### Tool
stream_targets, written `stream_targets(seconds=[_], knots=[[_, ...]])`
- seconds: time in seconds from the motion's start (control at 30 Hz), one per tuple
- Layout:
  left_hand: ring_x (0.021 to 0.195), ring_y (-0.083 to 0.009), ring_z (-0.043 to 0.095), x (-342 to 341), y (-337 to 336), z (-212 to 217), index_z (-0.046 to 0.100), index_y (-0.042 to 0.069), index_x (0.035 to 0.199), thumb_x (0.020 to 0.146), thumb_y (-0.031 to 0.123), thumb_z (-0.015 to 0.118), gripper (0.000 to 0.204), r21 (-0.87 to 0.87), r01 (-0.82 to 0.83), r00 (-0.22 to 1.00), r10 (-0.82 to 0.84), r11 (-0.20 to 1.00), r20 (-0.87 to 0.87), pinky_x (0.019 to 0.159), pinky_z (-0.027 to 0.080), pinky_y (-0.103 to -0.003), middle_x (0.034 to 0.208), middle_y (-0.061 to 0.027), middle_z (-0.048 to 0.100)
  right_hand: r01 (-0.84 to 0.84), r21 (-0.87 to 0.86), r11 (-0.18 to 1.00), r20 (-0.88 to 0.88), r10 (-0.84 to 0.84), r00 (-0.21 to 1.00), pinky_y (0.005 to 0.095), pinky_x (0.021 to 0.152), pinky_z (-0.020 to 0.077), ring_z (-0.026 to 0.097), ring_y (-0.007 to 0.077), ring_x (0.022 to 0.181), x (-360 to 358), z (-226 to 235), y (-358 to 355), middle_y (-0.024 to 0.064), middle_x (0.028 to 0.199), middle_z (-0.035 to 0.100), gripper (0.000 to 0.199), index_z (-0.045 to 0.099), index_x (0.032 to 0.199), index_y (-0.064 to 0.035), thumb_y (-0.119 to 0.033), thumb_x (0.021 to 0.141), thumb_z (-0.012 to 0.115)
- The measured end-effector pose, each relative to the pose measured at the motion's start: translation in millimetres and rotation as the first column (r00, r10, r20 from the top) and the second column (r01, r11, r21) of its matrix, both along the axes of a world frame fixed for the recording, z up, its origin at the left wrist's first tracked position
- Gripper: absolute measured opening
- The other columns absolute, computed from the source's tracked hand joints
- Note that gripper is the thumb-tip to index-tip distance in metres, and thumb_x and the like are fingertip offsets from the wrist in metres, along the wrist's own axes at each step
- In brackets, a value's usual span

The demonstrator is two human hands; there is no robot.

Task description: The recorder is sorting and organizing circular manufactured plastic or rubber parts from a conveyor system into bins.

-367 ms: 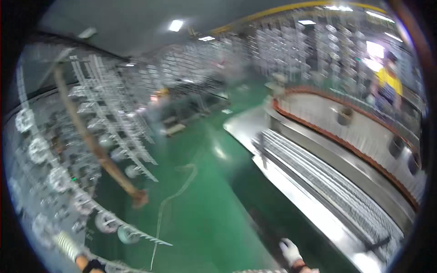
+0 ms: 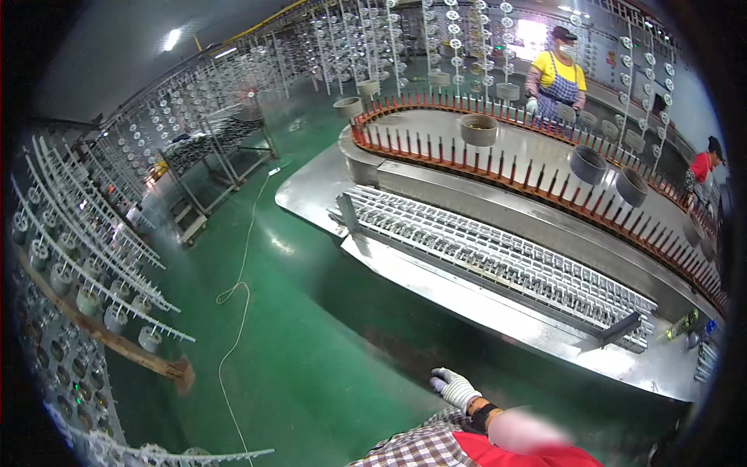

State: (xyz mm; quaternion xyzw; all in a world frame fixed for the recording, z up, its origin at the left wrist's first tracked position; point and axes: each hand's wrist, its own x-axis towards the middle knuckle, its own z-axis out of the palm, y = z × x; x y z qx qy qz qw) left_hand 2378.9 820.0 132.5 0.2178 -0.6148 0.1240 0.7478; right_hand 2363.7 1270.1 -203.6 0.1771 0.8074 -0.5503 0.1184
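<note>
My right hand (image 2: 455, 389) wears a white knitted glove with greyish fingertips and hangs low over the green floor, near the lower edge. Its fingers are loosely bent and spaced apart, with nothing seen in them. A black band (image 2: 484, 415) circles the wrist. Beyond this hand, out of its reach, a steel table (image 2: 467, 302) carries a stack of long silver toothed bars (image 2: 506, 261) between two upright metal stops. My left hand is out of the picture.
An oval conveyor with red-brown spindles (image 2: 436, 148) runs behind the table, grey round containers (image 2: 478, 130) on its inner top. Two people (image 2: 556, 78) stand beyond. Racks hung with round parts (image 2: 93, 272), a wooden beam (image 2: 101, 335) and a cable (image 2: 243, 311) lie leftward; a cart (image 2: 222, 167) stands farther back.
The view has swung to the right and sharpened; table and conveyor now sit further left. My left hand, earlier by the hanging parts at lower left, has left the picture.
</note>
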Motion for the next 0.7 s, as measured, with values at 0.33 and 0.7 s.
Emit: stream_targets(seconds=[0.33,0.7], knots=[[0.110,-0.0259,0.040,-247,82,-108,0.037,-0.001,0.120,0.083,0.012,0.051,0.042,0.660,0.634,0.403,-0.900,0.404,0.163,0.097,0.030,-0.035,0.122,-0.0156,0.040,0.195,-0.121,0.973,-0.026,-0.199,0.980,0.0287,0.073,0.0431,0.054,0.0204,0.081,-85,-34,54,0.0119,0.092,0.058,0.031,0.052,0.108,-0.0035,-0.021,0.082,0.052],[0.102,-0.0314,0.043,-486,215,-146,0.045,0.006,0.112,0.073,0.009,0.054,0.041,0.394,0.663,0.130,-0.617,0.636,0.776,0.089,0.033,-0.041,0.110,-0.0124,0.049,0.210,-0.196,0.958,-0.037,-0.222,0.974,0.0320,0.075,0.0430,0.057,0.0248,0.082,-262,-30,120,0.0156,0.092,0.059,0.036,0.053,0.107,-0.0014,-0.027,0.082,0.049]])
